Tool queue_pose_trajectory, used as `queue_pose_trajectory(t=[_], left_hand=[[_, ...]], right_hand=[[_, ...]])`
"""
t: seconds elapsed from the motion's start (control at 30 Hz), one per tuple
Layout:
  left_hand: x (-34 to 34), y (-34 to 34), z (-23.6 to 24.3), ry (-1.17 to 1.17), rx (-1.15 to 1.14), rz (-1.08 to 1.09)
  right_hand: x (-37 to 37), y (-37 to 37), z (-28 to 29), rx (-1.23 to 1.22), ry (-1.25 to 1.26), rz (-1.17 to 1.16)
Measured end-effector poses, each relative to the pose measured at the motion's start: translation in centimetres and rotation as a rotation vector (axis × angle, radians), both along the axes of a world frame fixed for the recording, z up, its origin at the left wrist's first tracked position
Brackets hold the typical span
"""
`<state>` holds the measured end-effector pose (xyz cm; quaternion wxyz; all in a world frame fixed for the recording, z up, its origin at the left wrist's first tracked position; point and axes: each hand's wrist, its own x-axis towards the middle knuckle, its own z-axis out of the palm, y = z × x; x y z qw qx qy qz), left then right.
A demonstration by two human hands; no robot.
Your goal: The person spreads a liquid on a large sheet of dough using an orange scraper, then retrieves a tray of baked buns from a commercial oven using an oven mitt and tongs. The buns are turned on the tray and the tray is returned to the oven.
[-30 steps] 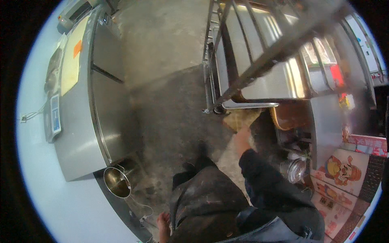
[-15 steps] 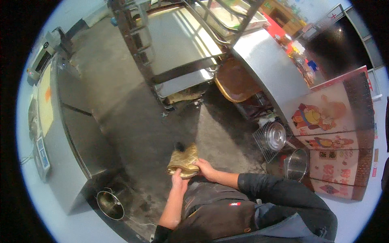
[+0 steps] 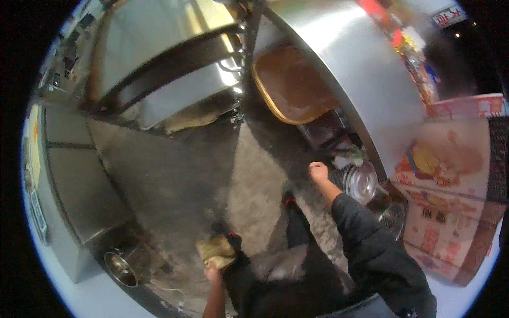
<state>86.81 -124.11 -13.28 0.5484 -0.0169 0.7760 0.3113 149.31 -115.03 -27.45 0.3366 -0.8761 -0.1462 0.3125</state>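
Note:
My left hand [image 3: 213,266], low in the middle of the view, grips a folded, worn gold-coloured cloth pad [image 3: 216,252] by its near edge. The pad hangs over the floor close to my left leg. Out to the right, my right hand [image 3: 318,172] is stretched forward, its fingers curled in and nothing visible in them. Nearest to it is a round shiny metal lid or pan [image 3: 362,183] by a wire rack [image 3: 339,175]; the hand appears apart from both.
Ahead left stands a metal rack with large trays [image 3: 180,100]. A brown tray with a gold rim [image 3: 291,85] is beneath the steel counter [image 3: 339,47]. Printed boxes [image 3: 440,159] stand at right. A steel cabinet [image 3: 74,175] and a round metal pot [image 3: 121,268] are at left.
My right hand has let go of the pad and swung out to the right. The pad stays in my left hand, lower and slightly left. The view has moved closer to the rack and counter.

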Motion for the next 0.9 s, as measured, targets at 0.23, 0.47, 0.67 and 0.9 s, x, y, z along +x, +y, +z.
queue_pose_trajectory(t=[0.23,0.47,0.67,0.9], left_hand=[[3.8,-7.1,-6.4,0.188,0.06,0.127],[10.1,-8.7,-15.1,0.229,0.036,-0.278],[12.1,-7.7,-8.4,0.237,0.029,-0.817],[17.3,0.8,-1.1,0.055,0.088,-0.584]], right_hand=[[15.4,11.3,-16.1,-0.27,-0.673,0.599],[27.8,18.3,-22.3,-0.124,-0.647,0.625],[18.3,14.1,-15.2,-0.094,-0.794,0.418],[13.2,9.7,-1.8,-0.183,-0.698,0.135]])
